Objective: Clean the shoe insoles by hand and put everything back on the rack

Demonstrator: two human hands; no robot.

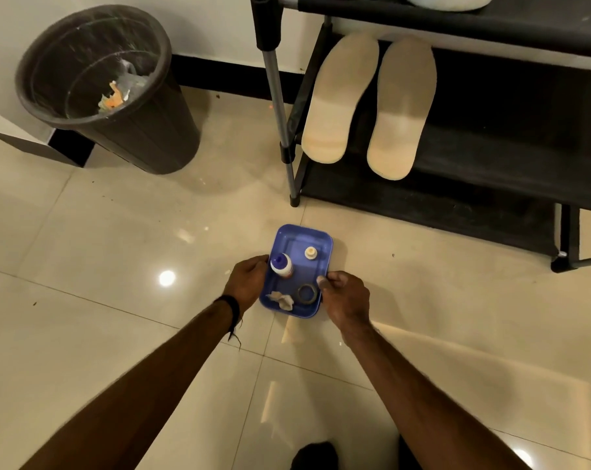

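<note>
A blue tray (289,237) is low over the tiled floor, in front of the rack. My left hand (248,281) grips its left edge and my right hand (346,298) grips its right edge. In the tray stand a white bottle with a blue cap (282,265) and a small cream bottle (311,253), beside a dark ring-shaped lid (307,294) and a crumpled cloth (282,299). Two beige insoles (338,100) (400,110) lie side by side on a black shelf of the shoe rack (490,157).
A dark waste bin (141,130) with a clear liner and scraps stands at the left by the wall. The rack's grey leg (280,110) comes down to the floor just beyond the tray. Pale shoes (450,0) sit on the top shelf. Glossy tiles surround the tray.
</note>
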